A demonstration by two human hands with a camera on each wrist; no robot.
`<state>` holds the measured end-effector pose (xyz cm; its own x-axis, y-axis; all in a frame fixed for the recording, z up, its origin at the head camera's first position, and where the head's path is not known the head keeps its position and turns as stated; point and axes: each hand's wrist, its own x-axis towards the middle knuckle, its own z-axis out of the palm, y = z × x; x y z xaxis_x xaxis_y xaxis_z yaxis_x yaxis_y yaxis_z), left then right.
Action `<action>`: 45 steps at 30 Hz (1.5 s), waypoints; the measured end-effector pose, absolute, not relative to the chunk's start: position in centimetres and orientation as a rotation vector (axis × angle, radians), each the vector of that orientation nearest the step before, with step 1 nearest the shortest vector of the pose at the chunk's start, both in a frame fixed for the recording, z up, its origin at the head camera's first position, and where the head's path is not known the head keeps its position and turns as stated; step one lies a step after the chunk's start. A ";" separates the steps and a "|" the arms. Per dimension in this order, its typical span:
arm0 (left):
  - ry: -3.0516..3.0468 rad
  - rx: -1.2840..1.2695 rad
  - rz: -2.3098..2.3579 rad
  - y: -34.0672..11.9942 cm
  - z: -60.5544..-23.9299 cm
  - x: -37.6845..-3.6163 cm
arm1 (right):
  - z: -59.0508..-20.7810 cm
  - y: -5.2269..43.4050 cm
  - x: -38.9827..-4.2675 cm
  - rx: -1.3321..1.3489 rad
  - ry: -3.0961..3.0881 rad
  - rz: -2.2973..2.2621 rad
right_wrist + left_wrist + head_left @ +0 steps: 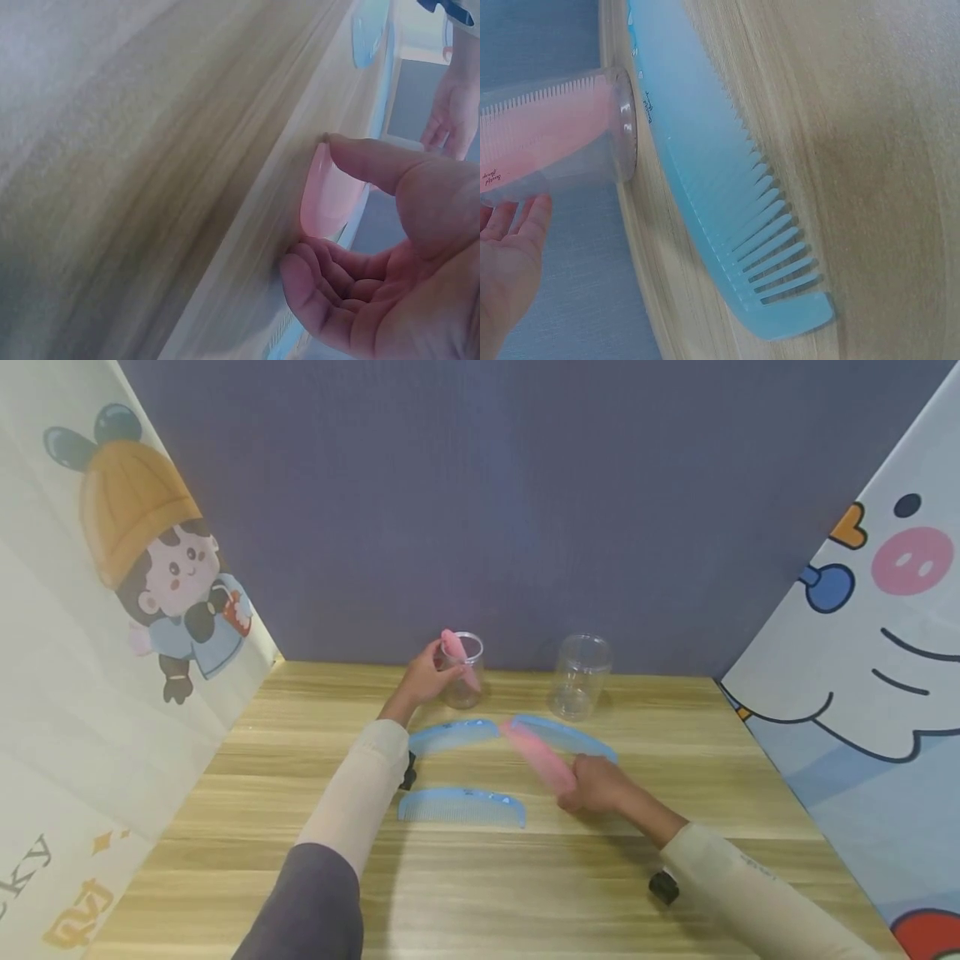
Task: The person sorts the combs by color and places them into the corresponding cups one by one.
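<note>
Now right hand pinching pink comb

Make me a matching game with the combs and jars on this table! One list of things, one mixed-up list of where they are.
Things:
1. pink comb in the jar
2. second pink comb
3. empty jar
4. nearest blue comb

Places:
A. lying flat on the wooden table, closest to the person
B. gripped by the right hand
C. standing alone to the right, touched by no hand
D. standing up in the left jar, beside the left hand

Pairs: 1-D, 2-B, 3-C, 4-A
</note>
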<state>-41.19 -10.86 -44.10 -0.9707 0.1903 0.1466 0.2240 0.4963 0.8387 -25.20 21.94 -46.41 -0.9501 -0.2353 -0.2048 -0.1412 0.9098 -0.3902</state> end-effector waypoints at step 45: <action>-2.667 -0.379 -1.567 -10.8 -44.0 -41.2 | -47.0 26.5 -24.9 -0.287 3.030 -0.832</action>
